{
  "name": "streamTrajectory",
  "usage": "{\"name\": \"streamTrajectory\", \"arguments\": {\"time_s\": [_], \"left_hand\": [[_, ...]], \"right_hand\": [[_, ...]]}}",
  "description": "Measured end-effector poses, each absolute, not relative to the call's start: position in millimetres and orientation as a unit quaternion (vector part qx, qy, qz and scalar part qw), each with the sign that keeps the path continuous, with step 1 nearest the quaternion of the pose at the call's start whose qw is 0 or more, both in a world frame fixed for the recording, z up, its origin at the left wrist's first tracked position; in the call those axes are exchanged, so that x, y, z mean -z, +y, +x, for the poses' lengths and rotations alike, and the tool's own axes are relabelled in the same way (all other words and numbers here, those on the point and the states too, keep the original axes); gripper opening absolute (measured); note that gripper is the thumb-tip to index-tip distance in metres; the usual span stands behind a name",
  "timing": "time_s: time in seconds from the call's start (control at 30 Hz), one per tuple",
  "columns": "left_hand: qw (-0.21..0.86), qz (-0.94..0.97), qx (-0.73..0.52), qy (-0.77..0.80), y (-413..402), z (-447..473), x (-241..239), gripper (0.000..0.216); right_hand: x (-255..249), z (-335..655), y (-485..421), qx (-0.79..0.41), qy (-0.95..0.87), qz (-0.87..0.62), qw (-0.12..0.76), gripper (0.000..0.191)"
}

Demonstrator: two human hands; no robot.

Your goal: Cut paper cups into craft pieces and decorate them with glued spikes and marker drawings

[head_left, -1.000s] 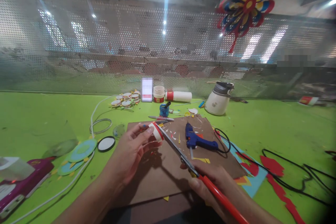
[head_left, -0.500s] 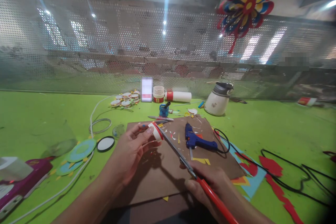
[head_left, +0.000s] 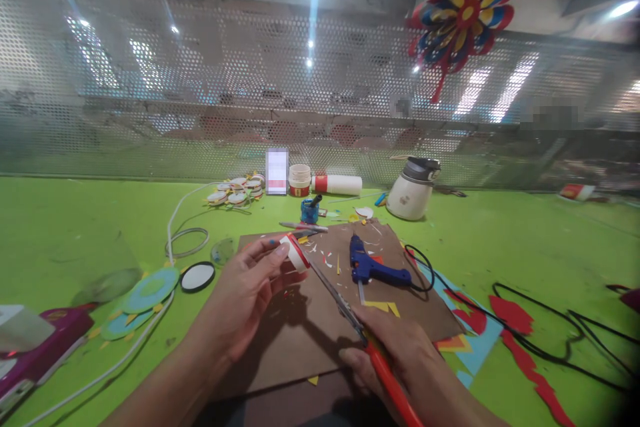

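Between the thumb and fingers of my left hand point(head_left: 255, 280) is a small white paper ring with a red edge point(head_left: 295, 253), held tilted above the brown cardboard point(head_left: 300, 367). My right hand point(head_left: 400, 347) is closed round the red-handled scissors point(head_left: 340, 303). Their blades point up and left, with the tips at the ring's red rim; whether they touch it I cannot tell. Right of the blades, a blue glue gun point(head_left: 380, 270) lies on the cardboard among paper scraps point(head_left: 327, 257).
A white jug point(head_left: 410, 193), a phone point(head_left: 277, 172) and a blue pot point(head_left: 309, 211) stand behind the cardboard. Black cable point(head_left: 535, 340) and red paper point(head_left: 535, 373) lie at right. Left are teal paper discs point(head_left: 150, 290), a round black-rimmed lid point(head_left: 197, 276) and a purple power strip point(head_left: 60, 340).
My right hand and the scissors have shifted slightly left, and the handles now sit lower left. My left hand keeps its hold on the ring. The whole view has shifted a little.
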State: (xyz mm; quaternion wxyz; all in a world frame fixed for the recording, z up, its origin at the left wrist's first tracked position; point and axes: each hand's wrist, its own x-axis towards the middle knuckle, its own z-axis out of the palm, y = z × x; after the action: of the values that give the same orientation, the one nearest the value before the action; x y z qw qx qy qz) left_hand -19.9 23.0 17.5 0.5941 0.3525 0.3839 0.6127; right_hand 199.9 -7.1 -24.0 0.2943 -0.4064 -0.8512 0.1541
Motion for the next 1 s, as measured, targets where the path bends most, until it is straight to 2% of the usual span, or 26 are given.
{"name": "streamTrajectory", "arguments": {"time_s": [0.17,0.63,1.0], "left_hand": [[0.594,0.355,-0.617,0.375,22.9,-20.1,-17.4,0.021],[0.597,0.360,-0.618,0.364,22.1,-21.3,-14.6,0.022],[0.589,0.370,-0.618,0.366,23.4,-22.2,-14.0,0.024]], "right_hand": [[19.2,199.9,-10.5,-0.143,-0.857,-0.420,0.263,0.017],[23.4,202.9,-15.0,-0.113,-0.860,-0.417,0.272,0.022],[23.2,202.1,-12.3,-0.117,-0.858,-0.417,0.276,0.018]]}}
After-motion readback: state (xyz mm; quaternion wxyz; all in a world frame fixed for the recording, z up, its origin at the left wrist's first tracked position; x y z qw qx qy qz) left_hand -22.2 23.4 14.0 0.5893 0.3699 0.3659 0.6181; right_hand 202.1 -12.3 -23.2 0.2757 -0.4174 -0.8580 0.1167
